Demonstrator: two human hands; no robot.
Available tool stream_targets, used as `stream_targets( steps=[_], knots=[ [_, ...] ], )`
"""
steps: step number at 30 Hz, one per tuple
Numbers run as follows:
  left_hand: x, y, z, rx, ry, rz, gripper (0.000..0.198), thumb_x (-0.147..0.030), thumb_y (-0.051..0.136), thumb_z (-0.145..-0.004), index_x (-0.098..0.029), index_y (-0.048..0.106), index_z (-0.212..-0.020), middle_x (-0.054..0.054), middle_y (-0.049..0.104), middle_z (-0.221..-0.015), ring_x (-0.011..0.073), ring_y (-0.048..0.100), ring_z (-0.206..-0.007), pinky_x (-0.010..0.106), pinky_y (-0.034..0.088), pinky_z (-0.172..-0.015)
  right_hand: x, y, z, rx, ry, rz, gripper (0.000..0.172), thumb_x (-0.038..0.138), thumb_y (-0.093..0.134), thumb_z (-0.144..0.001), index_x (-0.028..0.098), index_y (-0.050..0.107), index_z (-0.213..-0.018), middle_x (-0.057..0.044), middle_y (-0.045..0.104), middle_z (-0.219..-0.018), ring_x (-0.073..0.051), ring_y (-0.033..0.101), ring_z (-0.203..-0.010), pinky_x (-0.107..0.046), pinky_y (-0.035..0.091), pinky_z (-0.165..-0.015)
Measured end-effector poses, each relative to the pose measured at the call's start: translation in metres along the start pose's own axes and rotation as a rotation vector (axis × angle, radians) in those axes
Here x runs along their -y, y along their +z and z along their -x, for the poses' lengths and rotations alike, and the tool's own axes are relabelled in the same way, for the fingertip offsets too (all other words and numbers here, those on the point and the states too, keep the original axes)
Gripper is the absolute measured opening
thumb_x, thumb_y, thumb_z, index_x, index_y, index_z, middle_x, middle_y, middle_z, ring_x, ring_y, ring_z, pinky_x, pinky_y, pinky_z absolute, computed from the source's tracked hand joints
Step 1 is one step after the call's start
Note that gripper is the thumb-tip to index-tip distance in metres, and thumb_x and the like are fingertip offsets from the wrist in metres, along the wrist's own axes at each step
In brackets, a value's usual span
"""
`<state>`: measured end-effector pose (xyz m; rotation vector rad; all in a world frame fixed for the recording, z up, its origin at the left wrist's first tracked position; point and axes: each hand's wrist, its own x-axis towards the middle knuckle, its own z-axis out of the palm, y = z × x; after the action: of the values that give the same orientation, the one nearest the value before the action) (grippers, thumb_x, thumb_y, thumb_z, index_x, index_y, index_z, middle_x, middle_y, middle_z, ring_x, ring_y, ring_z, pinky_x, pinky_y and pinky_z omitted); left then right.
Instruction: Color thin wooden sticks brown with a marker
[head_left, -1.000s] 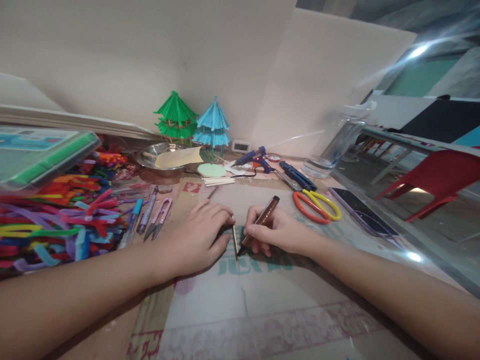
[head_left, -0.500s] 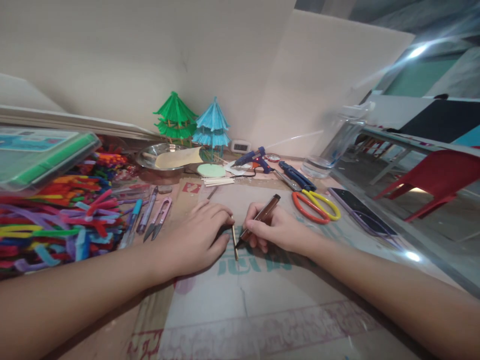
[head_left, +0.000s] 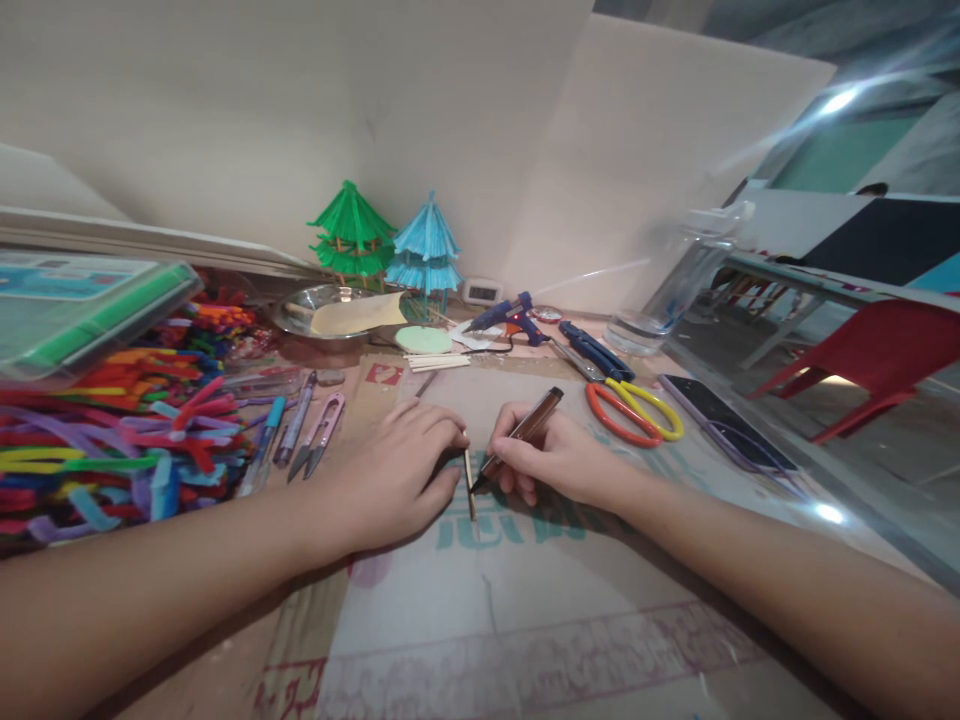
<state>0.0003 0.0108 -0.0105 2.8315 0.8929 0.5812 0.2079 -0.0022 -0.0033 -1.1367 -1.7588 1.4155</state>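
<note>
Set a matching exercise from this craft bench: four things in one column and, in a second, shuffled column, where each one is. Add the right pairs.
Things
1. brown pen
2. thin stick
3. scissors
4. pipe cleaners

Places
a. heaped at the far left
b. held at its top end by the left hand
c. gripped in the right hand, tip at the stick
d. lying beyond the right hand, with orange and yellow handles

Pairs: 1-c, 2-b, 3-d, 4-a
</note>
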Motion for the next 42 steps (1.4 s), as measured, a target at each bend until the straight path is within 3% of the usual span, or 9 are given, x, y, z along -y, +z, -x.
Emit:
stream_targets(
  steps=[6, 26, 36, 42],
  knots=[
    [0.0003, 0.0001, -0.0003, -0.007, -0.001, 0.002, 0.013, -0.02, 0.043, -0.088, -0.017, 0.052, -0.099, 0.011, 0.059, -0.11, 0.0269, 0.052, -0.107, 0.05, 0.042, -0.097, 0.0022, -0.0011, 0.0031, 0.089, 0.011, 0.02, 0.025, 0.036, 0.065, -0.077, 0.019, 0.048, -0.074, 0.005, 0.06, -0.054, -0.005, 0.048, -0.038, -0.015, 0.037, -0.037],
    [0.0016, 0.0012, 0.0006, -0.009, 0.008, -0.011, 0.013, -0.02, 0.043, -0.089, -0.018, 0.051, -0.099, 0.011, 0.059, -0.111, 0.0264, 0.052, -0.108, 0.05, 0.042, -0.098, 0.0034, -0.0004, 0.005, 0.109, 0.01, 0.006, 0.025, 0.038, 0.064, -0.077, 0.019, 0.049, -0.074, 0.004, 0.061, -0.054, -0.005, 0.047, -0.038, -0.015, 0.036, -0.037],
    [-0.0004, -0.0006, 0.0004, 0.018, -0.025, 0.005, 0.013, -0.02, 0.044, -0.088, -0.018, 0.052, -0.099, 0.011, 0.058, -0.11, 0.0267, 0.051, -0.108, 0.049, 0.042, -0.097, -0.0012, -0.0006, -0.0028, -0.091, -0.049, 0.001, 0.021, 0.036, 0.06, -0.082, 0.019, 0.048, -0.078, 0.005, 0.06, -0.053, -0.006, 0.049, -0.036, -0.017, 0.037, -0.038],
    [0.0002, -0.0005, -0.0002, 0.012, -0.01, 0.015, 0.015, -0.019, 0.045, -0.088, -0.018, 0.052, -0.101, 0.01, 0.058, -0.11, 0.026, 0.051, -0.108, 0.048, 0.042, -0.096, 0.0004, 0.0003, -0.0033, -0.116, -0.046, 0.011, 0.019, 0.035, 0.058, -0.082, 0.018, 0.048, -0.077, 0.006, 0.059, -0.053, -0.006, 0.049, -0.036, -0.017, 0.037, -0.038]
  ],
)
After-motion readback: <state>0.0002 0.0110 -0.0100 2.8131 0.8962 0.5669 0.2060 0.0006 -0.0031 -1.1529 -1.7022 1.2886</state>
